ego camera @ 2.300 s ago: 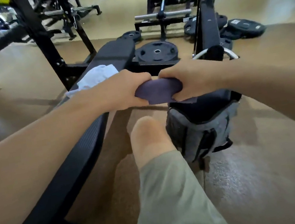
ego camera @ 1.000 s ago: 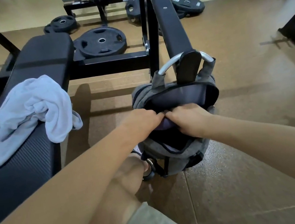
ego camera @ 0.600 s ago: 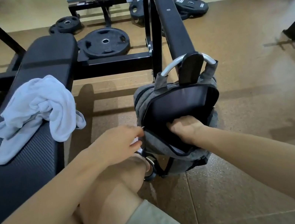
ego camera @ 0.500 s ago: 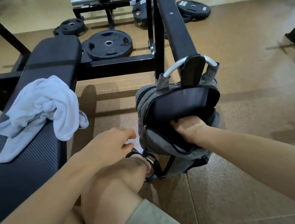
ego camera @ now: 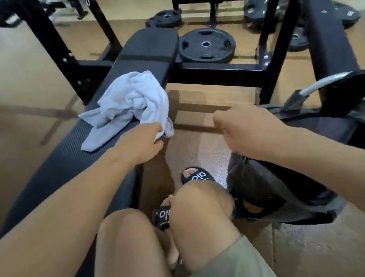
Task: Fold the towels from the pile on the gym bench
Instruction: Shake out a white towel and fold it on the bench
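Note:
A crumpled pale blue towel (ego camera: 127, 104) lies on the black gym bench (ego camera: 61, 168), which runs from lower left to the centre. My left hand (ego camera: 141, 142) reaches to the towel's near corner, which hangs over the bench edge, and pinches it. My right hand (ego camera: 245, 128) hovers in the air above the floor, fingers loosely curled, holding nothing. It is just left of the grey bag (ego camera: 288, 183), which hangs open from a bench arm on the right.
Black rack uprights (ego camera: 274, 26) and a crossbar (ego camera: 213, 70) stand behind the bench. Weight plates (ego camera: 207, 46) lie on the brown floor beyond. My knees and black sandals (ego camera: 195, 177) are between the bench and the bag.
Both hands pushed a folded purple towel into the bag. Then my left hand moved to the pale blue towel and my right hand came out of the bag.

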Tool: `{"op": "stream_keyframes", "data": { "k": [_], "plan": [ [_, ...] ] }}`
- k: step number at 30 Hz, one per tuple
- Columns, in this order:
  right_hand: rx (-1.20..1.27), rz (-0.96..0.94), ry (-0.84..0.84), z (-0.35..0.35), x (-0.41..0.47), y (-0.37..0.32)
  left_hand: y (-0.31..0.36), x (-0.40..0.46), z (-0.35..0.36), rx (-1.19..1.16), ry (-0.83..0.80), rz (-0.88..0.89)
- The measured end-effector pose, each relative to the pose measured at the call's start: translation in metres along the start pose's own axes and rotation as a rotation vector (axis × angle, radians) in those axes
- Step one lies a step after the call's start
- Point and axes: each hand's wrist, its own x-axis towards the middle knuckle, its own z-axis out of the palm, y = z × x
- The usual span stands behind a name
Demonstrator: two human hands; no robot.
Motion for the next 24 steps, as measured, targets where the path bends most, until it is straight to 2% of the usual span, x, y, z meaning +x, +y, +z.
{"op": "stream_keyframes", "data": {
  "k": [3,7,11,13,16,18,21,24],
  "plan": [
    [0.294,-0.046,0.033,0.026,0.056,-0.036,-0.029,-0.002,-0.001,-0.066,0.061,-0.121],
    [0.702,0.144,-0.032,0.077,0.136,-0.063,-0.06,-0.002,0.008,-0.121,0.065,-0.23],
    [1.22,0.56,-0.01,0.111,0.192,-0.072,-0.078,0.003,0.018,-0.199,0.063,-0.231],
    [1.421,0.69,0.01,0.125,0.21,-0.074,-0.081,0.007,0.023,-0.232,0.067,-0.228],
    [1.301,0.683,0.071,0.134,0.227,-0.076,-0.079,0.009,0.027,-0.3,0.063,-0.223],
    [1.193,0.622,0.173,0.126,0.23,-0.081,-0.078,0.008,0.026,-0.356,0.088,-0.217],
    [1.057,0.379,0.285,0.096,0.231,-0.096,-0.078,0.002,0.017,-0.517,0.182,-0.242],
    [1.007,0.123,0.281,0.058,0.224,-0.124,-0.071,-0.006,0.003,-0.822,0.293,-0.311]
  ]
}}
